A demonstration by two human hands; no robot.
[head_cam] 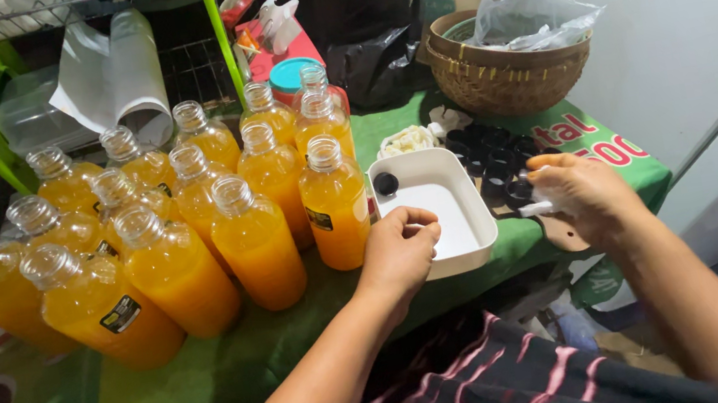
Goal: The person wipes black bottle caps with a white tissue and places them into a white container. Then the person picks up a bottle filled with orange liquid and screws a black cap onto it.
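Observation:
My left hand (400,251) rests on the near rim of a white rectangular tray (475,211), fingers curled, with nothing visible in it. One black bottle cap (385,183) lies in the tray's far corner. My right hand (580,192) hovers at the tray's right side over a pile of black caps (495,158), pinching a small white piece (537,207). Several uncapped clear bottles of orange juice (256,239) stand in a cluster left of the tray; the nearest one (334,201) is beside my left hand.
A green printed cloth (213,375) covers the low table. A woven basket (503,68) with a clear plastic bag stands at the back right. A roll of white paper (124,71), a black bag (378,60) and a red container (284,57) sit behind the bottles.

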